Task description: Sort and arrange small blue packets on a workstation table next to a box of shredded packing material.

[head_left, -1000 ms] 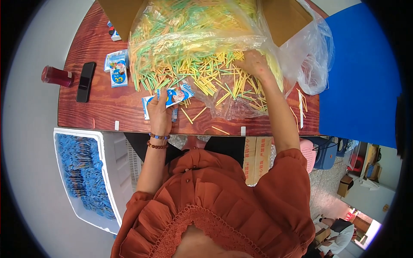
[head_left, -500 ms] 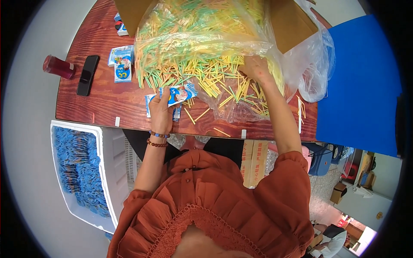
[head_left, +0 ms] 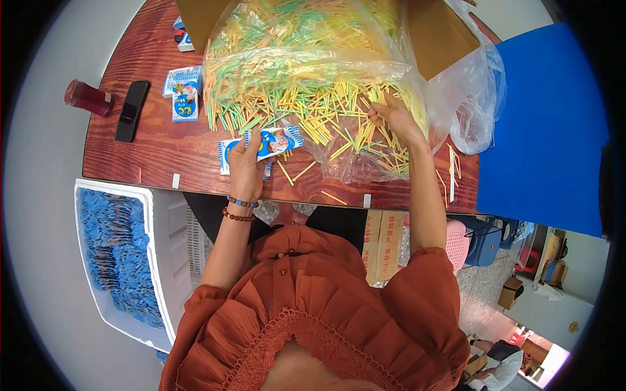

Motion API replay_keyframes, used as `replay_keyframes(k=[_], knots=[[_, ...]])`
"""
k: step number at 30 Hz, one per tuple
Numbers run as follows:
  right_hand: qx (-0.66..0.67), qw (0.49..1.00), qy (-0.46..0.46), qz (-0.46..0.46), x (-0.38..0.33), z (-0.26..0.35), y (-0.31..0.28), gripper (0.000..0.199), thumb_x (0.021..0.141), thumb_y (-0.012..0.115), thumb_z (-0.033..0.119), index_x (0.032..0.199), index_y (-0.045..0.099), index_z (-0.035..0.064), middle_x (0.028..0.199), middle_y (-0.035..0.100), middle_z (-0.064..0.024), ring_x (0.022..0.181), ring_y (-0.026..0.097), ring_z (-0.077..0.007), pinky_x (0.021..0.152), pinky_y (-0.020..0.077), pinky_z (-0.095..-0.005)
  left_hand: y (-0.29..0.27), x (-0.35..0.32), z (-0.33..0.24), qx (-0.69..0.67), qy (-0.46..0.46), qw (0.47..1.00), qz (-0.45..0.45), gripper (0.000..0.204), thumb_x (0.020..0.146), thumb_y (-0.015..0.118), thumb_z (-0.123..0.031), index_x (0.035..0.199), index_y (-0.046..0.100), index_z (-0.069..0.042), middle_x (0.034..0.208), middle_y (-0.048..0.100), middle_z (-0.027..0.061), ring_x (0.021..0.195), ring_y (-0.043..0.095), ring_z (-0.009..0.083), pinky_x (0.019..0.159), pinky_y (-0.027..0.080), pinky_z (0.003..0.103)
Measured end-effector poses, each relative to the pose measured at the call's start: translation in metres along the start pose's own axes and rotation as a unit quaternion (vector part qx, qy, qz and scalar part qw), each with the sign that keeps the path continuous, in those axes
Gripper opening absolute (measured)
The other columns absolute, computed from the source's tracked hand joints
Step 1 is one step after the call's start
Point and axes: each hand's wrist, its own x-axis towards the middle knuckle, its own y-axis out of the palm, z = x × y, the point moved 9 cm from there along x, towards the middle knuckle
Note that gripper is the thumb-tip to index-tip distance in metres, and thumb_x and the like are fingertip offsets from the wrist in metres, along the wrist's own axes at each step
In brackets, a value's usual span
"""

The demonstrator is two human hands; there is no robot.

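My left hand [head_left: 244,171] is closed on a flat blue-and-white packet [head_left: 279,141], thumb on top. Under that packet, partly covered by it and by my fingers, is another blue-and-white packet [head_left: 225,156]. My right hand [head_left: 399,120] is at the right part of a heap of short thin sticks [head_left: 319,127], yellow, green and orange. Its fingers are curled together just over the sticks; whatever they pinch is too small to make out. The heap spills out of a large clear plastic bag [head_left: 313,62], full of the same sticks, onto the red-brown table [head_left: 156,156].
Left on the table are more packets [head_left: 185,103], a black phone [head_left: 132,111] and a red-lidded jar [head_left: 89,98]. A white foam box [head_left: 151,241] of blue packets stands below the table's left edge. Cardboard flaps [head_left: 440,39] flank the bag; a blue panel [head_left: 548,130] is at right.
My right hand has drawn back slightly toward me from deeper in the heap, and its fingers now show curled. My left hand still holds the packet, nearly in the same place.
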Motion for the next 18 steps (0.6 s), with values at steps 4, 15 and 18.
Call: replay_keyframes(k=[4,15,18], knots=[[-0.077,0.995,0.069,-0.012,-0.012,-0.008,0.002,0.017,0.095,0.050,0.015,0.086,0.055,0.0012,0.075,0.059,-0.0040,0.061,0.054,-0.0089,0.052,0.0433,-0.0223,0.004,-0.003,0.002,0.007,-0.003,1.000,0.000,0.016,0.094,0.060,-0.020,0.091,0.065,-0.004,0.084,0.067,0.0007,0.070,0.062,0.0078,0.062,0.052,0.026],[0.105,0.992,0.071,-0.004,-0.012,-0.016,0.006,0.025,0.097,0.050,0.013,0.116,0.048,-0.0034,0.095,0.065,-0.0156,0.082,0.067,-0.0209,0.066,0.0536,-0.0282,0.015,-0.008,0.002,0.026,-0.004,1.000,0.014,0.019,0.095,0.058,-0.021,0.091,0.064,-0.003,0.085,0.067,0.0032,0.072,0.064,0.0107,0.063,0.054,0.028],[0.157,0.982,0.099,-0.036,-0.018,-0.016,0.005,0.026,0.098,0.048,0.013,0.118,0.046,-0.0029,0.099,0.064,-0.0170,0.089,0.066,-0.0245,0.075,0.0538,-0.0326,0.017,-0.007,0.006,0.014,-0.010,1.000,0.007,0.019,0.095,0.058,-0.021,0.092,0.064,-0.003,0.084,0.067,0.0035,0.072,0.064,0.0117,0.062,0.054,0.028]])
